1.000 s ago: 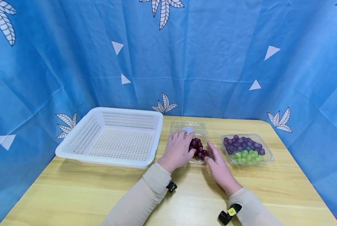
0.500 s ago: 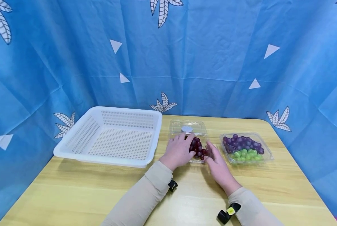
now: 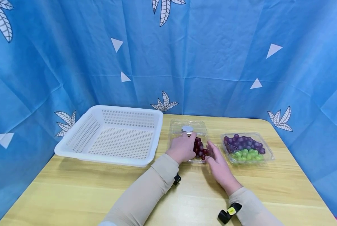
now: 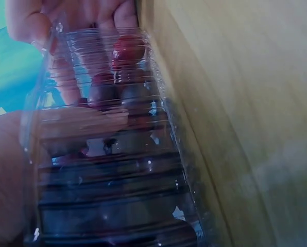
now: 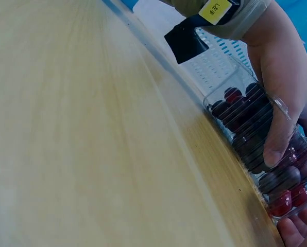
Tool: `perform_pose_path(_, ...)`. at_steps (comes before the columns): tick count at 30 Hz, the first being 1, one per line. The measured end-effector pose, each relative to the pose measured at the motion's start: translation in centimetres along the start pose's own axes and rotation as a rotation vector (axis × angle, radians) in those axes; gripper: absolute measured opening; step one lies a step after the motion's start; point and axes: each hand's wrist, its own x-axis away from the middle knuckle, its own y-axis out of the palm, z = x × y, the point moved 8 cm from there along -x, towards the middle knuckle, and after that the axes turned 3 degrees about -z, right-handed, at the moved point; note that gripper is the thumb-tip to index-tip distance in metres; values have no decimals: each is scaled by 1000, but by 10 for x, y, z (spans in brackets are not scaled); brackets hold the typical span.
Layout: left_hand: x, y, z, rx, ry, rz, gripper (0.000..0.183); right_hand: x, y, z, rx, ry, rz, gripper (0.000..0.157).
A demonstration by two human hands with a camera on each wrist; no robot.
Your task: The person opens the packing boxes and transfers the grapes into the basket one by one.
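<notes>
"How far along is it, in the head view?"

"The clear plastic lid (image 3: 201,125) lies folded back on the far side, so the clear rectangular plastic box (image 3: 196,162) is open. The bunch of dark red round grapes (image 3: 198,148) is inside, not lifted out. The left hand (image 3: 181,149) reaches in from the left, fingers bent down around the bunch; the right hand (image 3: 220,169) rests at the box's right wall, thumb and fingers loosely apart."

"And what's left?"

"On the right, the second clear plastic box (image 3: 271,158), with round purple grapes (image 3: 243,142) and bright green grapes (image 3: 245,154), looks closed. Neither hand is on it, nor on the white perforated plastic basket (image 3: 100,159) at the left of the tabletop (image 3: 270,188)."

"The left wrist view?"

"Dim, through the ridged wall: the left thumb is inside, beside the grapes. How firmly the fingers pinch, I can't tell."

"And the right wrist?"

"That left thumb lies over the grapes, within the box; the right fingertips show at the box's edge. I'd judge the opening done and a pinching hold on the bunch in place."
</notes>
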Motion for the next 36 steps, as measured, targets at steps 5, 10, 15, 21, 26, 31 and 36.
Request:
perform_pose_path(5,-3,0,1,5,-23,1,79,-1,-1,1,-9,2,-2,63)
perform_pose_path(10,-2,0,2,20,-5,-7,76,-1,-1,1,-12,4,-1,64)
perform_pose_path(15,-1,0,6,-38,53,-14,72,-1,-1,-2,-3,6,4,64)
perform_pose_path(21,-4,1,10,-48,74,-9,63,-1,-1,-3,-8,-4,5,64)
perform_pose_path(26,-6,1,12,-36,91,2,61,0,-2,-3,-8,-11,12,64)
perform_pose_path(31,-6,-3,13,-10,122,66,62,0,-1,-3,2,1,12,64)
perform_pose_path(36,-4,-13,9,9,119,188,57,1,-2,-3,15,2,10,63)
